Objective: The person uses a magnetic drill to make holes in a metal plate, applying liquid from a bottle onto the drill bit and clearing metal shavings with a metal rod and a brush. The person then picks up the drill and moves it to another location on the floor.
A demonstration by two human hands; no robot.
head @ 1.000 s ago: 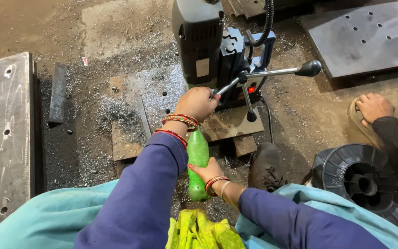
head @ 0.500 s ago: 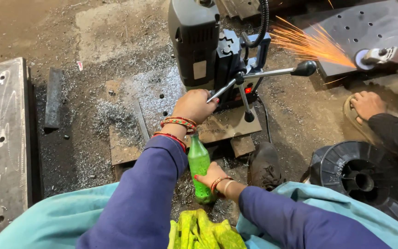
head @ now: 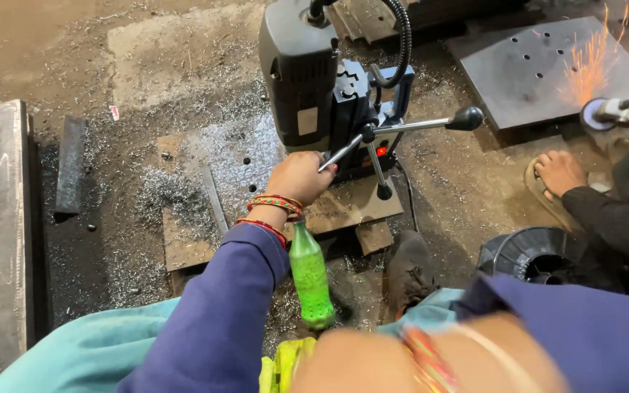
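Gripping drill feed handle (head: 343,151), left hand (head: 298,177) clenched; right hand state unclear; green bottle (head: 309,275) upright.

Both arms are wearing dark blue-purple long sleeves. Left hand (head: 298,177) is wearing stacked red, orange and green bangles at the wrist. Right wrist is showing blurred bangles too. Light teal garment is covering the lap.

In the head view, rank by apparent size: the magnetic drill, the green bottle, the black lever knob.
1. Magnetic drill, largest by far.
2. Green bottle, though it sits nearer the camera, which inflates it.
3. Black lever knob, clearly smallest.
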